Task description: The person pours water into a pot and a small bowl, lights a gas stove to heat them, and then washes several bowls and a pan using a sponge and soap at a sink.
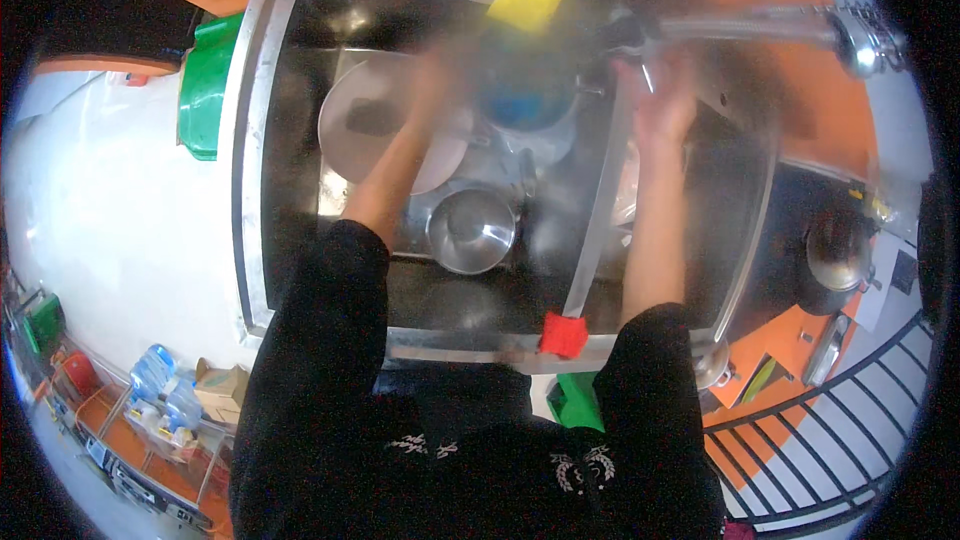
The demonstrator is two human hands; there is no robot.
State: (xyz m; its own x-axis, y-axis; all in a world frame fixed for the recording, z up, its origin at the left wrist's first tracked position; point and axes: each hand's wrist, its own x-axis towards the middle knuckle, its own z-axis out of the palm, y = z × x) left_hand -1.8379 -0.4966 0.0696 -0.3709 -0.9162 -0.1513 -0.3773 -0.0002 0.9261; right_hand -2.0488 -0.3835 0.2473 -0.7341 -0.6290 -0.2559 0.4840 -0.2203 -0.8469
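Over sink (246, 190) | left hand (440, 80) at pale plate (345, 147) | right hand (662, 105) near faucet (750, 30) | both grips blurred, cannot tell

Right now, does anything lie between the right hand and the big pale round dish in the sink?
Yes. From right to left: the steel divider, a blurred blue item, then the left hand partly covering the dish. How high the right hand sits is unclear.

One large pale dish (345, 152) and one steel bowl (480, 252) show
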